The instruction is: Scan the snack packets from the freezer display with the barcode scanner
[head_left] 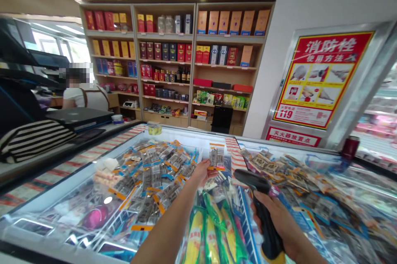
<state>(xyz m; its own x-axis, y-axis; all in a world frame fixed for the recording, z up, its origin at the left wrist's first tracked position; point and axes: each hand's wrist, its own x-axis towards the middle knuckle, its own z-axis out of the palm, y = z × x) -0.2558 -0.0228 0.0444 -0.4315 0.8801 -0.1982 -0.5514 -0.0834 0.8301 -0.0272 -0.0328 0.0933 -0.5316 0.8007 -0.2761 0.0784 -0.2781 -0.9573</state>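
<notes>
In the head view my left hand (203,172) reaches over the chest freezer and pinches a small clear packet (216,156) with orange edges, held upright. My right hand (273,210) wraps round the handle of a black and yellow barcode scanner (262,198), whose head points left toward the packet. Left of my left arm, a heap of similar packets (155,165) with orange or blue edges lies on the freezer's glass. Another packet heap (310,185) spreads to the right of the scanner. Below my hands are bagged corn cobs (211,231) in green and clear wrapping.
Behind the freezer (62,177), shelves (167,41) hold boxed goods and bottles. At the left, a counter carries a closed laptop (79,116) and a striped bag (34,138); a person (83,94) is beyond it. A dark red cup (350,148) stands at the right.
</notes>
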